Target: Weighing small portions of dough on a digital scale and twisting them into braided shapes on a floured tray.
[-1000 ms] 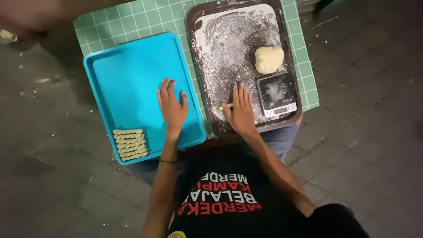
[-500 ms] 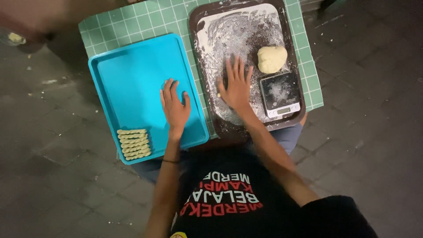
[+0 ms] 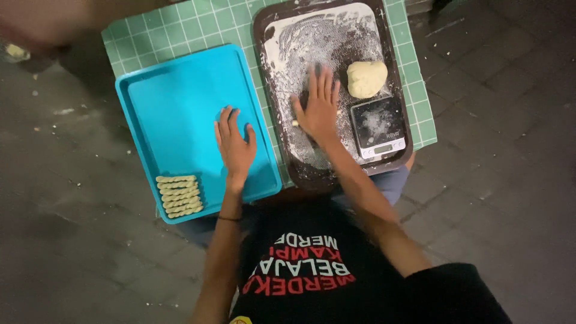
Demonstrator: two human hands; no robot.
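My left hand (image 3: 234, 144) lies flat, fingers apart, on the bare floor of a turquoise tray (image 3: 162, 102). My right hand (image 3: 318, 108) is pressed flat, fingers spread, on the floured surface of a dark brown tray (image 3: 267, 72). A small pale bit of dough (image 3: 294, 123) peeks out at the thumb side of that palm; the rest under the hand is hidden. A ball of dough (image 3: 366, 78) sits just right of the right hand. Several twisted dough sticks (image 3: 178, 195) lie stacked in the turquoise tray's near left corner.
A small digital kitchen scale (image 3: 379, 128), dusted with flour, stands in the brown tray's near right corner. Both trays rest on a green gridded cutting mat (image 3: 180, 30). Dark paved ground surrounds the mat. A blurred shape (image 3: 54, 18) crosses the top left.
My right hand has slid away from me across the floured tray, from its near edge to beside the dough ball. My left hand has stayed on the turquoise tray.
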